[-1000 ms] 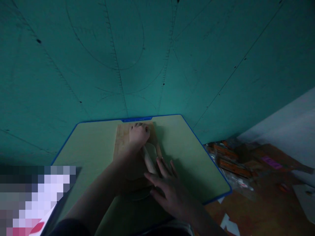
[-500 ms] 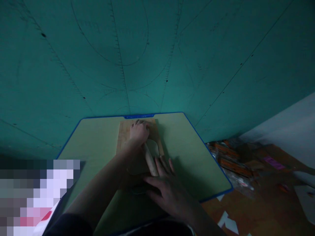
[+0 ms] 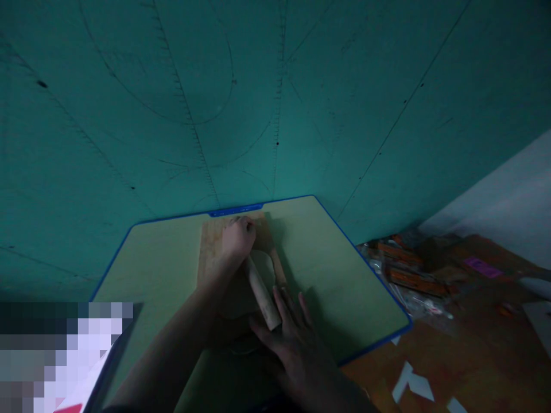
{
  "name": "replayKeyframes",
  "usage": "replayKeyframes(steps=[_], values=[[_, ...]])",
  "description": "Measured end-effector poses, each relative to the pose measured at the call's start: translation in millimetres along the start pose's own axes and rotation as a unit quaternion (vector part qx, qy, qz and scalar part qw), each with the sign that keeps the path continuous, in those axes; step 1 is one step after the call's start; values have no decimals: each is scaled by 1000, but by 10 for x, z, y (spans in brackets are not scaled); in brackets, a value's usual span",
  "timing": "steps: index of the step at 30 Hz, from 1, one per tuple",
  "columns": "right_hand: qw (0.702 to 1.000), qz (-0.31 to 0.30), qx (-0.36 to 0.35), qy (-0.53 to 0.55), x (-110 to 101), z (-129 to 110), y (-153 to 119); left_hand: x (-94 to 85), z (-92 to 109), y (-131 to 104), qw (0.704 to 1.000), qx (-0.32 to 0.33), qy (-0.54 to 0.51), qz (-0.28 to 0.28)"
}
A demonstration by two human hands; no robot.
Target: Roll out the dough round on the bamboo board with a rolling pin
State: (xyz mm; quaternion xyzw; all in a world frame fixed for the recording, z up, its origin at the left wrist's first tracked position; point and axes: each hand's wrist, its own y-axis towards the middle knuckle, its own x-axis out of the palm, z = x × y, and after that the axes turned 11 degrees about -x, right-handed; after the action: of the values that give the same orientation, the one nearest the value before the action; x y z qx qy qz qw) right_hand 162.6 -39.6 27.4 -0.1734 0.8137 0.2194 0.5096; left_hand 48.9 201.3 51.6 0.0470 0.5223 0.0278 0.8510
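Observation:
A wooden rolling pin (image 3: pixel 262 293) lies slanted over a flat pale sheet of dough (image 3: pixel 266 265) on a wooden board (image 3: pixel 209 246). My left hand (image 3: pixel 240 236) is closed around the pin's far end, its fingers curled. At the near end, my right hand (image 3: pixel 293 335) has its fingers spread, with the pin's tip between thumb and forefinger. The board rests on a pale green table (image 3: pixel 318 246) with a blue rim. My left forearm hides part of the board and the dough.
Behind the table stands a green wall (image 3: pixel 327 143) with drawn lines. On the floor at right lie orange packages in clear plastic (image 3: pixel 413 281) and white paper scraps (image 3: pixel 419 385). A blurred pale shape fills the lower left corner.
The camera view has shifted and tilted slightly. Both hands remain at the rolling pin's ends, and the left fingers look more tightly curled.

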Motion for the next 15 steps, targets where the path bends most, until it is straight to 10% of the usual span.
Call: replayKeyframes(steps=[9,15], values=[[988,135,61,-49,17,165,-55,-16,210,-44,999,24,-7,30],[994,101,26,-36,-111,165,-2,-110,-110,-189,1000,10,-11,5]])
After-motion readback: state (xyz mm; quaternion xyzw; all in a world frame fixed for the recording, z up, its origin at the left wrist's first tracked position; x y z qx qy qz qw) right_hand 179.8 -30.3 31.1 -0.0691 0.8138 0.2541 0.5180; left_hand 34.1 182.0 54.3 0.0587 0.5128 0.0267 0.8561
